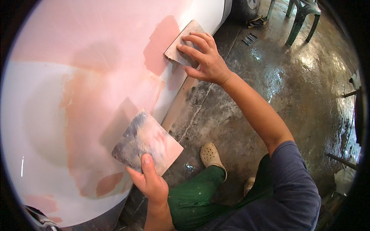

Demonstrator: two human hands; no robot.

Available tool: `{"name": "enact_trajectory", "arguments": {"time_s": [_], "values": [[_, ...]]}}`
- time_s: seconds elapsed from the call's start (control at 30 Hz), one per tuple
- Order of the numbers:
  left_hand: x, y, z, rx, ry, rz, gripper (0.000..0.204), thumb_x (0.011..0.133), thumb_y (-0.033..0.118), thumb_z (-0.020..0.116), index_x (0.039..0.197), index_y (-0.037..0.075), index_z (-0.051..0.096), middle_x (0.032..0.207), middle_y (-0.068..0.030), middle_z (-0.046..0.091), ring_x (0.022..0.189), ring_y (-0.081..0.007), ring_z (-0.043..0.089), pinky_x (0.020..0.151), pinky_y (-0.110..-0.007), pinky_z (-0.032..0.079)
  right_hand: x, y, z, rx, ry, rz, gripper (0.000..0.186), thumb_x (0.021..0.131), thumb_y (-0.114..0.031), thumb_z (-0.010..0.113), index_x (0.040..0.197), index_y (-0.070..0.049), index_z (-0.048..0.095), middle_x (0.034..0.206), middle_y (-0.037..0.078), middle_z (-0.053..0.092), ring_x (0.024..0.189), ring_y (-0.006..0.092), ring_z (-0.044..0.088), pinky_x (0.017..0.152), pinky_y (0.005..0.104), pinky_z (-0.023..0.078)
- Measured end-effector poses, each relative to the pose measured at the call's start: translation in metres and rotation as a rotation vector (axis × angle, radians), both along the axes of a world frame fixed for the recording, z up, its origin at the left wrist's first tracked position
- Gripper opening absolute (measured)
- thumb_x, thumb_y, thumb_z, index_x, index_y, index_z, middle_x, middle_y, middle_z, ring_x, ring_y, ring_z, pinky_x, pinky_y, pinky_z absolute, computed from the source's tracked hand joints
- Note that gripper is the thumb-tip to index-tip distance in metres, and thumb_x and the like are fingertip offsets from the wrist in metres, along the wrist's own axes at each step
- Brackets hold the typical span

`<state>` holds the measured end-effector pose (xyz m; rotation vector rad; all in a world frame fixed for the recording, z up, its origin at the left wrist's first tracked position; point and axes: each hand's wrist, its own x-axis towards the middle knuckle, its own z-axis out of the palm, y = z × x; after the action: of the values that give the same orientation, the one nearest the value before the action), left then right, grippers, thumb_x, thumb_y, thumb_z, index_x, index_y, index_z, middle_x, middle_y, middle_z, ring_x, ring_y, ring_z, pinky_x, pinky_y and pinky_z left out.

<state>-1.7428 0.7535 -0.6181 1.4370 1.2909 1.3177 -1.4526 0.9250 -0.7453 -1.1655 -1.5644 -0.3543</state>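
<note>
A: Where's the spreader [191,29]?
B: At the right edge of a pink patch [160,48] on the car panel [38,96]. Right hand [204,56] grips it, fingers splayed across its back, likely for even pressure.
A: Board [152,140]?
B: Left hand [152,184] clamps its near edge, thumb on top, probably keeping the smeared face free. Wet-looking floor [246,104] below.

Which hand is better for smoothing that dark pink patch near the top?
Probably the right hand: it holds a flat spreader at the edge of the upper pink patch. The left hand is lower down, holding a smeared square board.
</note>
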Motion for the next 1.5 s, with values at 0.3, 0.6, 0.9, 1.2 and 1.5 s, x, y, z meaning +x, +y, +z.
{"name": "enact_trajectory", "arguments": {"time_s": [0.3,0.6,0.9,1.2,1.5], "values": [[0.007,-0.002,0.004,0.002,-0.033,-0.044,0.039,0.104,0.010,0.053,0.137,-0.007,0.041,0.133,-0.0175,0.055,0.121,-0.0207,0.054,0.107,-0.038,0.043,0.002,0.002,-0.026,-0.080,-0.108,0.003,0.071,0.071,-0.029,0.085,0.138,-0.029,0.061,0.143,0.004,0.051,0.138,0.0335,0.042,0.115,0.0631,0.030],[0.008,-0.004,0.001,0.001,0.027,-0.101,0.044,0.104,0.014,0.056,0.141,-0.005,0.041,0.135,-0.0180,0.056,0.121,-0.0242,0.058,0.105,-0.040,0.047,0.001,-0.005,-0.027,-0.065,-0.123,0.023,0.072,0.070,-0.024,0.086,0.138,-0.029,0.062,0.141,0.004,0.053,0.138,0.0340,0.043,0.115,0.0602,0.031],[0.030,0.006,0.001,-0.057,-0.015,-0.077,0.034,0.108,0.015,0.051,0.133,-0.007,0.045,0.125,-0.0142,0.060,0.112,-0.0171,0.057,0.100,-0.034,0.046,0.008,-0.045,-0.024,-0.281,-0.193,0.092,0.070,0.071,-0.021,0.084,0.137,-0.018,0.060,0.141,0.008,0.054,0.137,0.0325,0.045,0.112,0.0556,0.036],[0.063,0.019,-0.005,-0.157,-0.197,-0.184,0.039,0.109,0.020,0.051,0.138,-0.005,0.046,0.131,-0.0123,0.058,0.119,-0.0179,0.054,0.105,-0.035,0.043,0.044,-0.186,0.010,-0.217,1.944,1.055,0.084,0.092,-0.065,0.059,0.151,-0.008,0.041,0.150,0.016,0.047,0.136,0.0343,0.049,0.108,0.0628,0.040],[0.099,0.017,-0.017,-0.472,-0.528,-0.354,0.036,0.103,0.017,0.057,0.135,0.001,0.050,0.126,-0.0116,0.062,0.112,-0.0228,0.064,0.096,-0.039,0.053,-0.031,-0.263,0.088,-0.261,0.206,0.450,0.068,0.077,0.002,0.071,0.142,-0.016,0.060,0.133,0.020,0.056,0.128,0.0406,0.053,0.111,0.0477,0.042]]}}
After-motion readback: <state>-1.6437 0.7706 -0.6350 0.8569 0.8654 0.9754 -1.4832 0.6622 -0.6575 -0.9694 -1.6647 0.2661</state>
